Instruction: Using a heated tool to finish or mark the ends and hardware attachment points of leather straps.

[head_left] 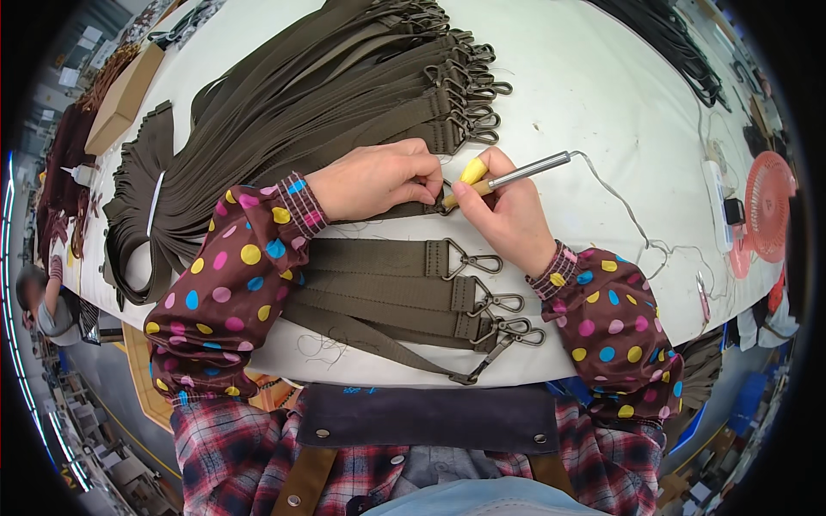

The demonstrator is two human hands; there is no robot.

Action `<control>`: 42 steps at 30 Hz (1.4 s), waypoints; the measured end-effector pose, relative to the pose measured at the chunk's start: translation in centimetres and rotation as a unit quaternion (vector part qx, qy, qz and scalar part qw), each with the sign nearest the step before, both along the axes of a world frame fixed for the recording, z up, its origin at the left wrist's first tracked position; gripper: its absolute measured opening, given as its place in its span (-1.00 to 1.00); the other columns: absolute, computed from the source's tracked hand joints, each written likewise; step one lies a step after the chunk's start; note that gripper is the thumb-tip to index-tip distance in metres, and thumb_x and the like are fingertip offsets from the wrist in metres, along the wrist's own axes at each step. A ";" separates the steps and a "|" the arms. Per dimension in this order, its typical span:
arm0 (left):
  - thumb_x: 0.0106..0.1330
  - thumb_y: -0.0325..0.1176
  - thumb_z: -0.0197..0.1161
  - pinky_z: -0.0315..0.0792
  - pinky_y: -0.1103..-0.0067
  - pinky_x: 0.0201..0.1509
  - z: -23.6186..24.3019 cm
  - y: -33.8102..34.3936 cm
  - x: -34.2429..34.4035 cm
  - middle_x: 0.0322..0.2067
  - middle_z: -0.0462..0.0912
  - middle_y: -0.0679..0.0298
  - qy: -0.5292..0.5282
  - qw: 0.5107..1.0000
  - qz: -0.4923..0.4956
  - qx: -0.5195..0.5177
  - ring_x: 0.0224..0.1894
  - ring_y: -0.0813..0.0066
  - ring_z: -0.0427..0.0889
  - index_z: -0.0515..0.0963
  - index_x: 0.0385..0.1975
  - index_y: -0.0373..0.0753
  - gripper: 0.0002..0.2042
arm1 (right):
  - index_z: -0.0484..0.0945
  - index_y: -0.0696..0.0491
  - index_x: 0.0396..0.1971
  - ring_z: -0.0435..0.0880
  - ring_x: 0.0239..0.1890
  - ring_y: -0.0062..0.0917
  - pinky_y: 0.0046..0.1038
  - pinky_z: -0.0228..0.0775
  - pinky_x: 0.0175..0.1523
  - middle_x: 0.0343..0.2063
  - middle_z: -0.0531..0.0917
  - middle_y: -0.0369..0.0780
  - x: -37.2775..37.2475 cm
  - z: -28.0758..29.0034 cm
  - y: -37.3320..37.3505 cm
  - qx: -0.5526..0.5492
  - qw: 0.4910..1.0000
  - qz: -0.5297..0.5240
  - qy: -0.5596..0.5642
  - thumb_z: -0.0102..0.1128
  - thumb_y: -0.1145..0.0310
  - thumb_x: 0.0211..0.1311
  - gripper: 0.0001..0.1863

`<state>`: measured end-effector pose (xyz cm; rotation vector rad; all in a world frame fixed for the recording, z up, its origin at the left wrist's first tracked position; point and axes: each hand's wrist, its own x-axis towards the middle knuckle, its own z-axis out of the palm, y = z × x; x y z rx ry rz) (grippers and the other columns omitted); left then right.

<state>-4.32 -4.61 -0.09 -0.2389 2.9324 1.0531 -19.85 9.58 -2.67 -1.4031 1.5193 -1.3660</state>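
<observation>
My left hand (383, 181) pinches the end of a dark olive webbing strap (370, 224) by its metal hardware (440, 199). Just to its right, my right hand (503, 211) grips a pen-like corded tool (529, 168) with a metal barrel, its lower end at that hardware; the tip is too small to make out. A yellow covering (471, 171) is on a finger of this hand. Below both hands lie several finished-looking straps (366, 275) with metal clips (482, 262) and loose threads. A large bundle of similar straps (224, 129), tied with a white band, fills the upper left.
The white table (576, 95) holds a cardboard box (125, 96), dark cords (671, 52), a white power strip (718, 206), a pink basket (766, 206), small snips (703, 301) and a white bottle (80, 175). Another person (52, 314) is at the left edge.
</observation>
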 end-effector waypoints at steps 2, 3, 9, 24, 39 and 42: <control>0.24 -0.27 0.16 0.40 0.45 -0.17 0.1 0.1 0.1 -0.30 0.43 0.26 0.007 1.000 0.000 -0.001 -0.22 0.29 0.50 0.45 -0.37 -0.14 -0.89 | 0.32 0.12 -0.44 0.41 -0.66 -0.73 -0.61 0.21 -0.56 -0.70 0.47 -0.32 0.1 0.0 0.0 -0.003 1.000 0.001 0.005 0.17 0.40 0.14 -0.80; 0.24 -0.27 0.16 0.40 0.45 -0.18 0.1 0.1 0.2 -0.30 0.42 0.26 0.008 1.000 0.002 -0.003 -0.22 0.29 0.50 0.45 -0.37 -0.14 -0.89 | 0.32 0.12 -0.44 0.41 -0.66 -0.72 -0.61 0.21 -0.56 -0.70 0.47 -0.31 0.1 0.0 -0.1 -0.003 1.000 0.003 0.005 0.17 0.40 0.13 -0.80; 0.19 -0.40 0.21 0.40 0.53 -0.15 0.3 0.3 0.1 -0.31 0.40 0.28 -0.003 1.000 0.017 -0.006 -0.25 0.37 0.48 0.44 -0.37 -0.22 -0.90 | 0.32 0.13 -0.43 0.42 -0.67 -0.68 -0.58 0.23 -0.56 -0.70 0.47 -0.29 0.0 -0.2 -0.1 -0.007 1.000 0.002 0.020 0.18 0.40 0.13 -0.80; 0.28 -0.42 0.11 0.38 0.62 -0.33 -0.2 0.3 0.6 -0.46 0.42 0.30 0.046 0.989 0.108 0.094 -0.40 0.56 0.47 0.37 -0.37 -0.26 -0.92 | 0.34 0.13 -0.40 0.43 -0.65 -0.73 -0.62 0.23 -0.54 -0.66 0.52 -0.31 0.1 -0.1 -0.6 -0.031 0.999 -0.024 -0.015 0.18 0.39 0.17 -0.80; 0.31 -0.44 0.06 0.38 0.62 -0.34 -0.8 0.3 0.8 -0.45 0.42 0.30 0.047 0.981 0.143 0.124 -0.46 0.56 0.44 0.33 -0.37 -0.29 -0.91 | 0.36 0.14 -0.40 0.37 -0.64 -0.73 -0.62 0.20 -0.55 -0.65 0.48 -0.31 0.0 -0.9 -1.3 -0.017 1.000 -0.016 0.010 0.25 0.34 0.15 -0.75; 0.31 -0.44 0.06 0.38 0.62 -0.34 -0.8 0.3 0.7 -0.45 0.42 0.29 0.048 0.981 0.142 0.123 -0.46 0.56 0.44 0.33 -0.37 -0.29 -0.91 | 0.36 0.14 -0.40 0.37 -0.64 -0.72 -0.61 0.20 -0.55 -0.65 0.47 -0.31 0.1 -0.8 -1.2 -0.018 1.000 -0.018 0.010 0.25 0.33 0.15 -0.75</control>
